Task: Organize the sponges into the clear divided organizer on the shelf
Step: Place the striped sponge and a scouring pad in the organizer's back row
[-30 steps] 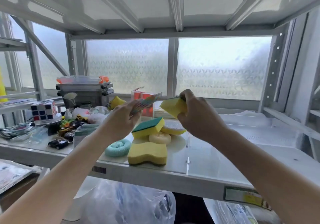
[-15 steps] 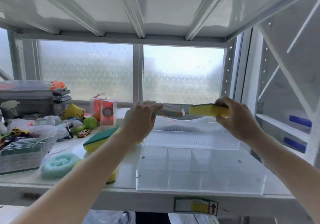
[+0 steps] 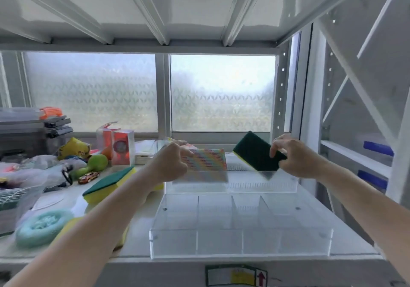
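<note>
My left hand holds a rainbow-striped flat sponge upright, its lower edge dipping behind the back wall of the clear divided organizer. My right hand pinches a green-and-yellow scrub sponge tilted green face toward me, its lower corner inside the organizer's rear section. The front compartments hold nothing. Left of the organizer lie another green-and-yellow sponge, a teal round scrubber and a yellow sponge partly hidden under my left forearm.
The white shelf carries clutter at left: grey stacked boxes, red packaged items, a green toy, a toy car, plastic bags. Shelf beams run close overhead. An upright post stands at right.
Both hands dropped toward the organizer's back row. The rainbow sponge turned upright and the right-hand sponge tipped down, green face now toward me. The view moved closer.
</note>
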{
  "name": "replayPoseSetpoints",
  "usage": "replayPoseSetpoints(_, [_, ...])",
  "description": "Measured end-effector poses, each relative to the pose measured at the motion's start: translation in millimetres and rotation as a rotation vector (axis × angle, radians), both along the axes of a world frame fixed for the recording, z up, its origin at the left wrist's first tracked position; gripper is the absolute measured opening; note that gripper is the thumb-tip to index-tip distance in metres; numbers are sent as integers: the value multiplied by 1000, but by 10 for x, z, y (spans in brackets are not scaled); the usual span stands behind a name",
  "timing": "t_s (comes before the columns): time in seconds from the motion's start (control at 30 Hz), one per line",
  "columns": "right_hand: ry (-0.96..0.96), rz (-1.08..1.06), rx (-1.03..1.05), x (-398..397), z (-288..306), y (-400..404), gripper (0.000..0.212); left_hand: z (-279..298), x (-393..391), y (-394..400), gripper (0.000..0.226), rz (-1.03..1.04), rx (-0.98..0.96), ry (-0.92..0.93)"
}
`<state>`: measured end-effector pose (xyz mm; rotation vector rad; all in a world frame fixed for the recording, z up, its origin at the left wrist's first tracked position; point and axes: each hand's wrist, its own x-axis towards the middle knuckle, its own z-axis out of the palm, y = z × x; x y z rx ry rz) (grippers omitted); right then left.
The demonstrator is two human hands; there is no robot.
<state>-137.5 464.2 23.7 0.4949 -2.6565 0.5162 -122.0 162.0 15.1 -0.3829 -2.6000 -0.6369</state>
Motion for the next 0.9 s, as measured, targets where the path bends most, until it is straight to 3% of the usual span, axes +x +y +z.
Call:
replayPoseSetpoints(0.1, [-38,-88,-78,-22,8,-104,6,9,-5,8,40,-17,39,-39])
replayPoseSetpoints(0.23, [-107,-128,-27,-72,-5,-227,47,49,-101,32,56,-2,52,-147])
replayPoseSetpoints(0.4, [-151,-89,16,-106,70,-280,65,81,-200,11,68,1,101,-230])
replayPoseSetpoints(0.53, [-91,-98,164,-113,99,-246,85,86,-202,-4,60,1,86,-144])
replayPoseSetpoints(0.7, [-62,-114,242,-167,70,-237,69,67,-200,-2,57,-15,79,-105])
replayPoseSetpoints(0.9, [-89,-92,155,-152,88,-222,57,81,-193,-22,57,-8,77,-58])
